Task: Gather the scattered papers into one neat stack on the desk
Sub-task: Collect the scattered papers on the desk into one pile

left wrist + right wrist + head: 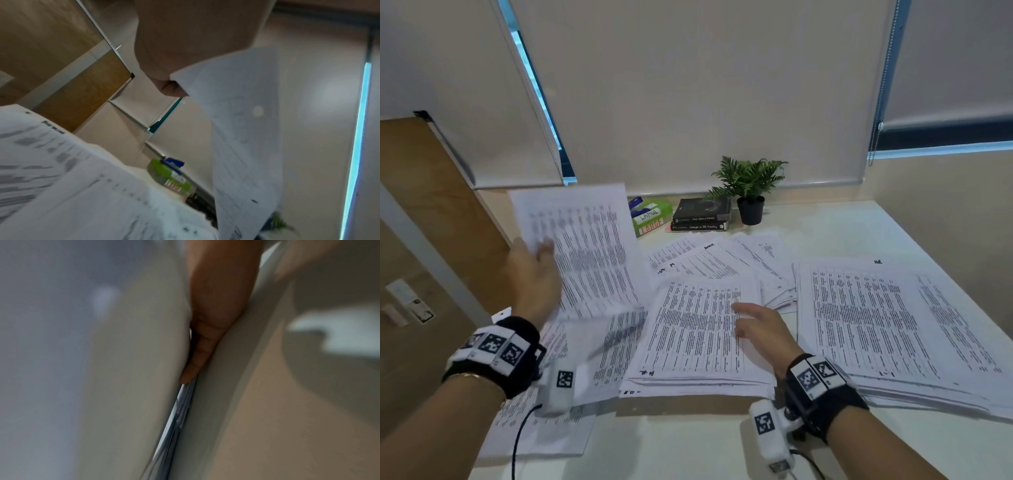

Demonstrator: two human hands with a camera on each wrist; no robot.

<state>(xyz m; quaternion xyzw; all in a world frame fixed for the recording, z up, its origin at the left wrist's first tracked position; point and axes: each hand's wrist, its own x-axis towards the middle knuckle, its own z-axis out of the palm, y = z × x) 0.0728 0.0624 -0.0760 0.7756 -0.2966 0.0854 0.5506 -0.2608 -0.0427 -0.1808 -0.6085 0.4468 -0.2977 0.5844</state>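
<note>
Paper covers most of the pale counter (722,442): a thick pile (698,329) in the middle, a broader pile (893,325) just to its right, looser sheets (722,260) fanned out behind them toward the wall, and more pages (544,431) lying at the near left edge. The left hand (530,274) holds one printed sheet (582,250) raised off the counter and tilted up, thumb on its printed face; the left wrist view shows the thumb (174,87) pinching the sheet's edge (242,113), though that picture is blurred. The right hand (756,329) rests on the right side of the middle pile with fingers fairly straight; the right wrist view shows a fingertip (191,369) lying between two layers of paper, so it seems slipped into the pile's edge, but blur hides how firm the hold is. Against the wall stand a small potted plant (750,192), two dark books (702,216) stacked flat, and a green packet (650,219) marked LARGE.
</note>
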